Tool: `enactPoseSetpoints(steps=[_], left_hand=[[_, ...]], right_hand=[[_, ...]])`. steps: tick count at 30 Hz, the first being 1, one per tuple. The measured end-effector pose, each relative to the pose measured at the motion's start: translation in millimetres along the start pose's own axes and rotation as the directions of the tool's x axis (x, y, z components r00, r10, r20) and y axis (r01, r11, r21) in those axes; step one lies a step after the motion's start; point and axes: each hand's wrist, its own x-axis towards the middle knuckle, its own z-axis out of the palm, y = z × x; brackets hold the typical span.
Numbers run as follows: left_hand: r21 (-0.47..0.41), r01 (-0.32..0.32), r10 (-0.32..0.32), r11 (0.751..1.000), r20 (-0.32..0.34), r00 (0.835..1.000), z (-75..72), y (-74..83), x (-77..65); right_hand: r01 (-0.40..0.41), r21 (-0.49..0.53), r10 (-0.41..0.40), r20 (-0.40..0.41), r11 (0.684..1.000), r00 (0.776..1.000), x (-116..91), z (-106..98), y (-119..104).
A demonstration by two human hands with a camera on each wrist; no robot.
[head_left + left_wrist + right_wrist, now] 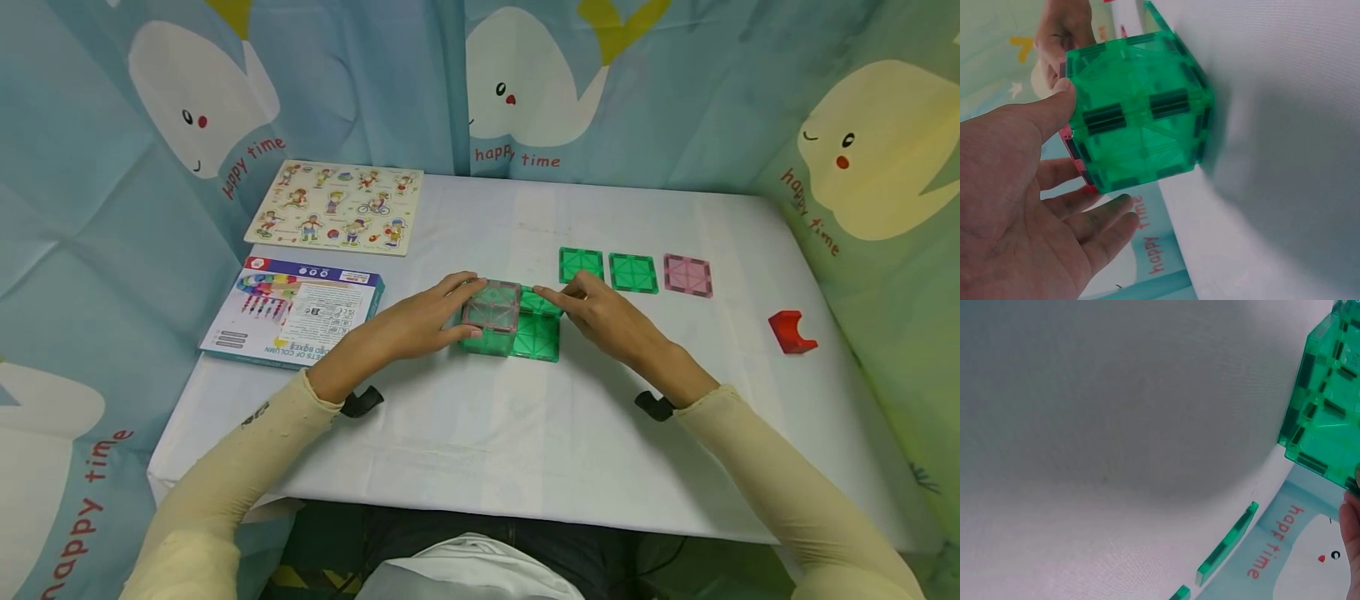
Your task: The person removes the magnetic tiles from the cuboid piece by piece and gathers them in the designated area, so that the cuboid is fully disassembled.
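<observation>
My left hand [420, 321] holds the left side of a small cube built of clear magnetic tiles, with the thumb at the near edge and a finger at the far edge. Its sides are green tiles [1138, 112] and a pink tile [491, 307] lies on top. Against the cube's right side lies a flat green tile [536, 340] on the table. Behind that one, a green tile [542, 302] stands up, and my right hand [609, 323] pinches its upper edge. In the right wrist view, green tiles [1329, 434] and a few fingertips show at the right border.
Two loose green tiles [633, 273] and a pink tile [687, 276] lie in a row behind my right hand. A red block [791, 332] sits far right. On the left are a boxed toy set [292, 308] and a picture puzzle board [337, 207]. Printed curtains [405, 83] enclose the table.
</observation>
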Motion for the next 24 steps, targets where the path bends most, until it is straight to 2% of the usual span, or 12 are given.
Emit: enactPoseSetpoints(steps=[12,16,20,24], left_hand=[[0.0,-0.008,0.008,1.0,0.005,1.0,-0.8,-0.9,0.7],[0.003,-0.004,0.004,1.0,0.005,1.0,-1.0,-1.4,1.1],[0.003,-0.001,0.001,1.0,0.007,1.0,-0.7,-1.3,0.7],[0.009,-0.004,0.004,1.0,0.008,1.0,0.1,-0.7,0.6]], right_hand=[[0.008,0.007,-0.008,-0.028,1.0,1.0,-1.1,-3.4,-4.5],[-0.034,0.016,0.035,-0.054,0.999,0.998,-2.9,-10.3,-2.2],[-0.079,0.075,0.087,-0.108,0.994,0.99,-9.4,-21.1,7.3],[-0.136,0.171,0.17,-0.205,0.976,0.964,-21.1,-36.2,20.5]])
